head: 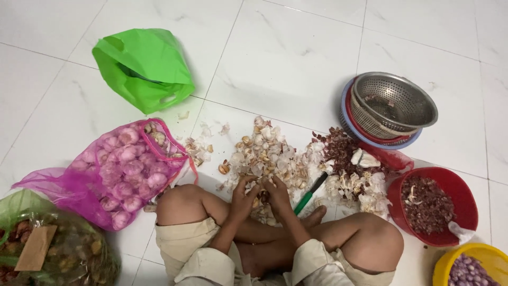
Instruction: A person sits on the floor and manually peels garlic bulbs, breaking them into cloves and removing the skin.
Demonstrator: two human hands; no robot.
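floor: white marble-look tiles (296, 58), person sitting cross-legged on it, everything lying around the knees
pink net sack (119, 175): lying open at person's left, bulging with whole garlic bulbs
green plastic bag (145, 66): sitting apart, further out on the tiles, contents not showing
clear bag (58, 254): bottom-left corner, cut off by the frame, brownish contents hard to make out
red basin (433, 206): sitting by the right knee, holding dark reddish skins
steel colander (394, 103): nesting in stacked red and blue rims, well apart from the hands
yellow bowl (465, 267): bottom-right, cut off, holding small purple bulbs
garlic pile (267, 153): cloves and papery skins spreading just ahead of the shins; darker shallot skins (341, 148) beside it
green-handled knife (311, 193): lying loose on the floor, just beside the right hand
left hand (244, 195): fingers curling in, pinching at a garlic clove (256, 202) at the pile's near edge
right hand (278, 195): clenching onto the same clove, touching the left hand
risk: knife is lying close to bare foot and right hand, a blind reach could be catching the blade; loose skins could be drifting into peeled stock
hidden: clove is mostly covered by fingers, peeled or not I cannot tell; knife blade is buried under skins
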